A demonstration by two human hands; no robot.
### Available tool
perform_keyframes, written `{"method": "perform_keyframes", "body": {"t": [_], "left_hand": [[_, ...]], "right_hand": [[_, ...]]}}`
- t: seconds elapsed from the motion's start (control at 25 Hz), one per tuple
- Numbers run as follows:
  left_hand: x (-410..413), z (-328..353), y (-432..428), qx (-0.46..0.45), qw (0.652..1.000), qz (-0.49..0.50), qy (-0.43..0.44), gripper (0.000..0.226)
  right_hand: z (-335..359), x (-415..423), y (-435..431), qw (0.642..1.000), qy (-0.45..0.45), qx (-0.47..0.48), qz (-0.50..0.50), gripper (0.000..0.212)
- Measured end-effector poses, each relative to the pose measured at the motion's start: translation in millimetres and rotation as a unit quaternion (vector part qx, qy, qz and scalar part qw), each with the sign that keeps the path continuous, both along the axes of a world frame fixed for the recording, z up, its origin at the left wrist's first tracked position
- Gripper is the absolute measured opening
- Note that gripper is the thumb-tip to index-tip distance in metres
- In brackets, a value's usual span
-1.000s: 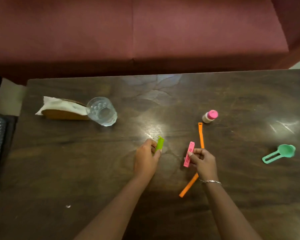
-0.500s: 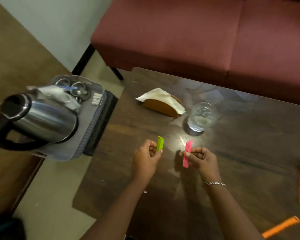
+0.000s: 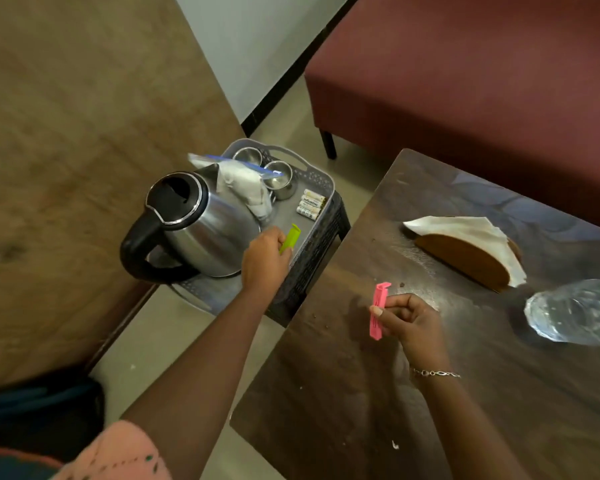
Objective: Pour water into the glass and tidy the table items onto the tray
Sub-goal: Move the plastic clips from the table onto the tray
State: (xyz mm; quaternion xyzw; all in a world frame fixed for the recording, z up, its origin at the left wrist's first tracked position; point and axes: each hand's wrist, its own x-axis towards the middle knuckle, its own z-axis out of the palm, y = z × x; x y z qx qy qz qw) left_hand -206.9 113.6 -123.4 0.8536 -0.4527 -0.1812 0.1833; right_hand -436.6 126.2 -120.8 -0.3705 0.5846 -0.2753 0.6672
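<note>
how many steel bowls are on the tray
2: one steel bowl at the gray tray's far end, another just right of it. The kettle may hide others.

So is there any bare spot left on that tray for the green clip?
A little. The grey strip of tray between the kettle and the batteries is bare, just ahead of the left hand holding the green clip. The far end is crowded with steel cups and a plastic bag.

Glass (image 3: 577,311) cut off (right edge), battery (image 3: 310,204) labels seemingly unreadable
</note>
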Motion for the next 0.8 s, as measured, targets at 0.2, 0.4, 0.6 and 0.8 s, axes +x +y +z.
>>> {"method": "perform_keyframes", "body": {"t": [0.2, 0.4, 0.6, 0.8], "left_hand": [[19, -40, -41, 0.078, 0.996, -0.036, -0.018, 0.017], [19, -70, -59, 0.111, 0.993, -0.044, -0.019, 0.019], [24, -77, -65, 0.117, 0.992, -0.041, 0.016, 0.019], [26, -82, -62, 0.092, 0.991, -0.024, 0.089, 0.014]], "right_hand": [[-14, 12, 4, 0.999, 0.014, 0.032, -0.002, 0.018], [-26, 20, 6, 0.998, 0.026, 0.052, 0.002, 0.021], [-31, 34, -6, 0.998, 0.032, 0.062, -0.001, 0.02], [-28, 42, -14, 0.998, 0.033, 0.051, 0.007, 0.021]]}}
